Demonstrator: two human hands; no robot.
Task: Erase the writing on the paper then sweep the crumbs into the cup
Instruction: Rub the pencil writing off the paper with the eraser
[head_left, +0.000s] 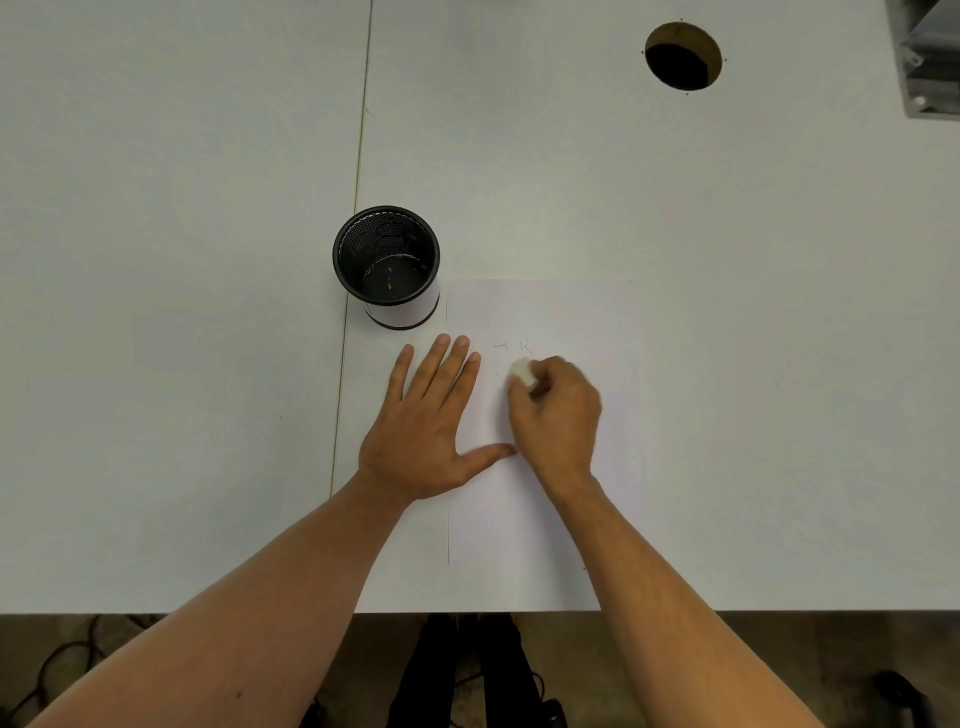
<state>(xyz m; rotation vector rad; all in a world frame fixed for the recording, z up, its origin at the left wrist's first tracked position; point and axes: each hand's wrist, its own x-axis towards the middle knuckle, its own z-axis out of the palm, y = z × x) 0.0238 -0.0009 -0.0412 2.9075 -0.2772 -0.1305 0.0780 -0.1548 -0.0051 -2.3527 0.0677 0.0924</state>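
White paper (550, 312) lies flat on the pale grey surface (727, 260), near the front edge, roughly centre-right of view. Faint pencil letters "H R" (512, 346) show in its upper half.

L hand (423, 431): fingers straight & spread, palm down, pressing on the paper's left edge; thumb stretches rightwards across the sheet, its tip just beside the R wrist. The outer fingers sit on the bare surface, the rest overlap the sheet.

R hand (558, 415): grip curled, pinching a small white eraser (523, 371) between thumb & fingers. Eraser tip is on the paper just below the letters, touching or nearly so w/ the "R" – can't tell which.

Black mesh cup (387, 265) stands upright on the surface, just off the paper's top-left corner, close above the L fingertips but apart from them. A few pale specks show inside at the bottom.

Round cable hole (683, 57) in the surface far back-right, well apart from everything. A seam (358, 156) runs front-to-back left of the cup.
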